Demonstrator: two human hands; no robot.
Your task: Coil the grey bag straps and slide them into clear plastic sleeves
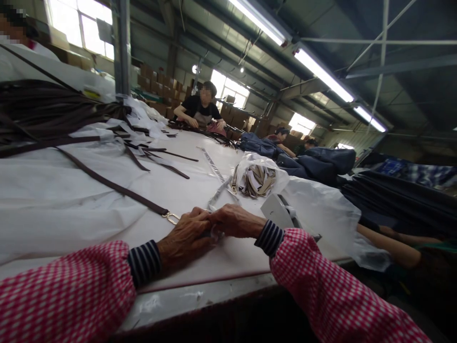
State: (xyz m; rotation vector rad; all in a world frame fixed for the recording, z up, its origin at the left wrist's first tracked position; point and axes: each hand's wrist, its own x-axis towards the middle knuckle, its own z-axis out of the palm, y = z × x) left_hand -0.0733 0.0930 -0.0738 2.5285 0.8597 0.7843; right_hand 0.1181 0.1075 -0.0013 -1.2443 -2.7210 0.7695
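Two hands meet at the near edge of a long white worktop (221, 181). The left hand (183, 238) lies knuckles up, fingers curled in toward the right hand (235, 220), which is also curled, its fingertips pressed against the left's. Between them sits something small and pale; what it is cannot be told. Both arms wear red-and-white checked sleeves with dark striped cuffs.

Just beyond the left hand lies a dark brown strap (114, 185), running diagonally away to the left, its gold buckle (172, 217) just beside the knuckles. A pile of similar straps (46, 112) lies at the far left. Beyond the right hand sits a clear plastic bag of beige straps (259, 178), and a pale strap (217, 190) stretches away from the hands. Across the worktop, another person in a black top (200, 110) sits working.
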